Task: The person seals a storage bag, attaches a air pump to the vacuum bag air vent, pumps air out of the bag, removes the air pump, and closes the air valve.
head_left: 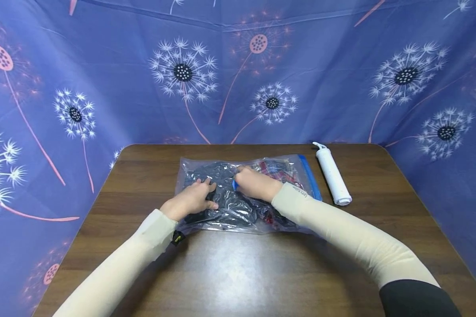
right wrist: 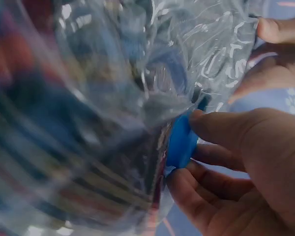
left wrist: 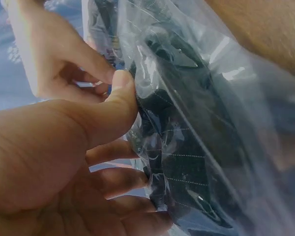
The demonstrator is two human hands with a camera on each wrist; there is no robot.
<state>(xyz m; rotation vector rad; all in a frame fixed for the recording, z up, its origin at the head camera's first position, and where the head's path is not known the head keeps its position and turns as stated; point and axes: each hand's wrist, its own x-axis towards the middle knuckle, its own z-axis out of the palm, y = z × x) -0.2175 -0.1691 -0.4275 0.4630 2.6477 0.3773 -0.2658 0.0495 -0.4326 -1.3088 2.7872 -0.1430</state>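
A clear plastic vacuum storage bag lies flat on the table, with dark pinstriped clothing and a plaid garment inside it. My left hand rests on the left part of the bag, its fingers spread over the dark cloth. Near the bag's middle, my right hand pinches a round blue valve cap between thumb and fingers. Most of the cap is hidden by that hand in the head view. A blue seal strip runs along the bag's right edge.
A white hand pump lies on the wooden table just right of the bag, its handle toward the back. Blue dandelion-print cloth hangs behind the table and at both sides.
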